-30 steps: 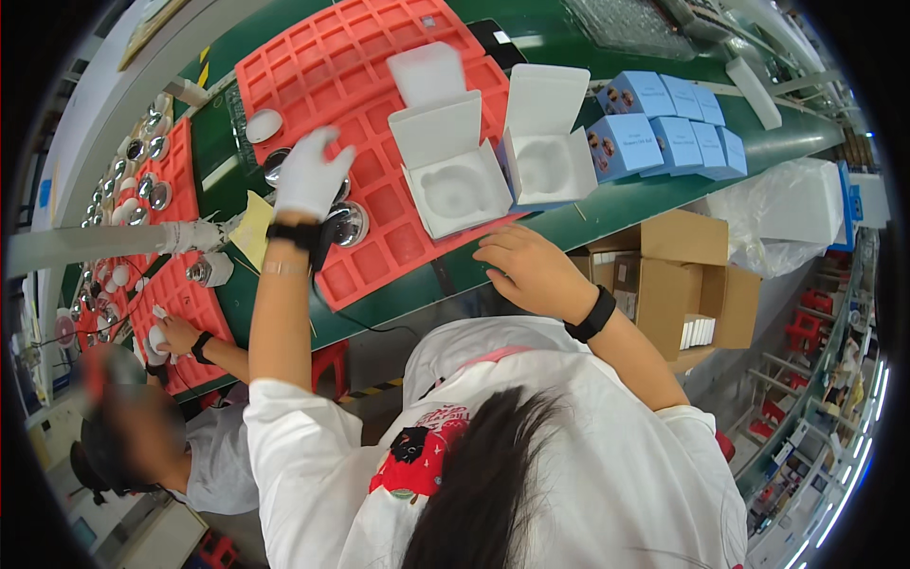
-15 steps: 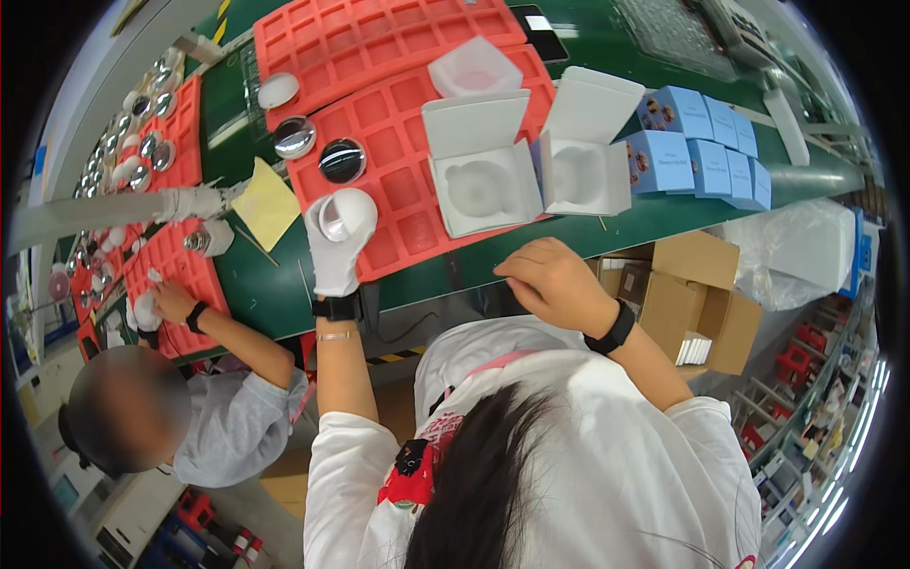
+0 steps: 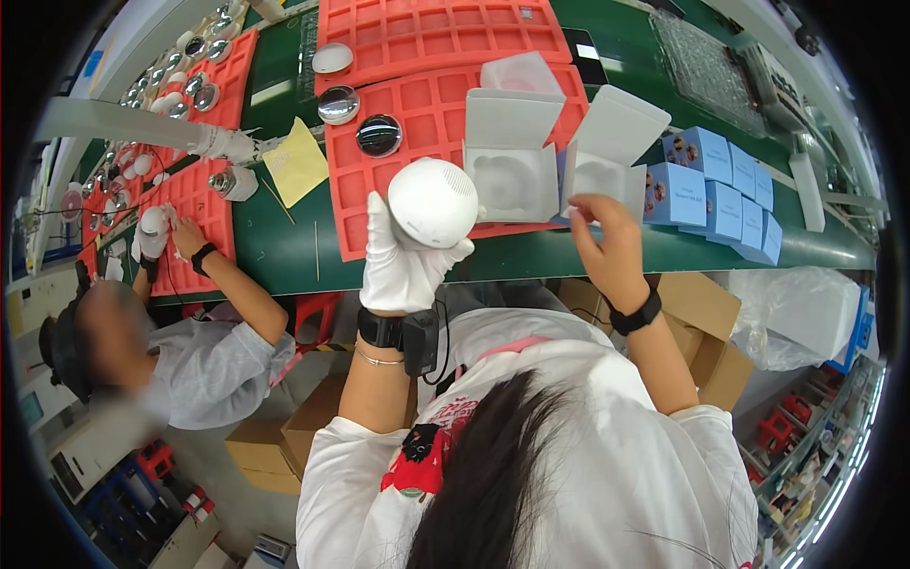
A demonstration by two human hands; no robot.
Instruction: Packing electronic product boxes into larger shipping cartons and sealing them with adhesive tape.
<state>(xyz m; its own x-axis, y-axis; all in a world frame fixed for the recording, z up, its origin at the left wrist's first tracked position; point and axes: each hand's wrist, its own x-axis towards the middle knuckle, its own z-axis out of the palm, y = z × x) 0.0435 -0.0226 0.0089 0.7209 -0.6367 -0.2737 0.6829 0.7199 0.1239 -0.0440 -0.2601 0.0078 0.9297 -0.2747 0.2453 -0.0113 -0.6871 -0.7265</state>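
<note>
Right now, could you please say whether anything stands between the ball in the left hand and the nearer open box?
Nothing visible does: the left hand holds the ball left of the box, whose opening is uncovered. The right hand is by the other box.

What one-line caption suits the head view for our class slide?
A gloved left hand holds a round white device near two open boxes.

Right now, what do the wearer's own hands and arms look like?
The left hand wears a white glove; its wrist has a black strap, a black box with a thin cable, and a slim bracelet. The right hand is ungloved, with a black wristband. Both sleeves are white and short.
</note>
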